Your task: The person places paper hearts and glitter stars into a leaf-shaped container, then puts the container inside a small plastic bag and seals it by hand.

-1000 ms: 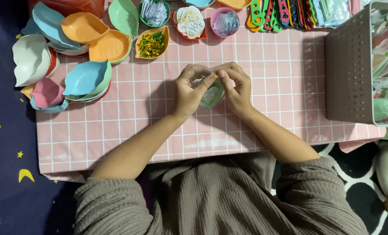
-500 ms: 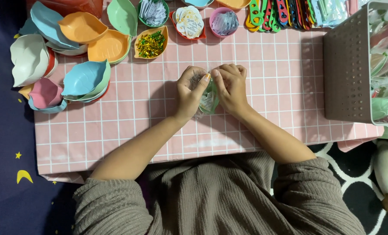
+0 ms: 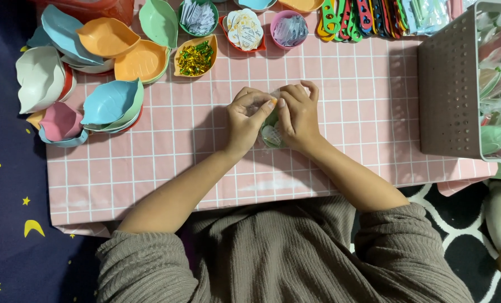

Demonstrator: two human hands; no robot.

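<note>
We note the small clear packet (image 3: 271, 133) is mostly hidden between the fingers (image 3: 259, 104) of both hands; its contents cannot be told. Beyond the fingers, the grey basket (image 3: 450, 95) is cut off by the edge.

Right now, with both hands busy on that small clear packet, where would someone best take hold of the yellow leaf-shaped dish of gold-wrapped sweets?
Probably by the rim at the near pointed tip of the yellow leaf-shaped dish, coming from the person's side of the pink table. That end faces open cloth, while an orange dish crowds its left and small bowls sit behind. Pinching the rim avoids the gold-wrapped sweets heaped inside.
</note>
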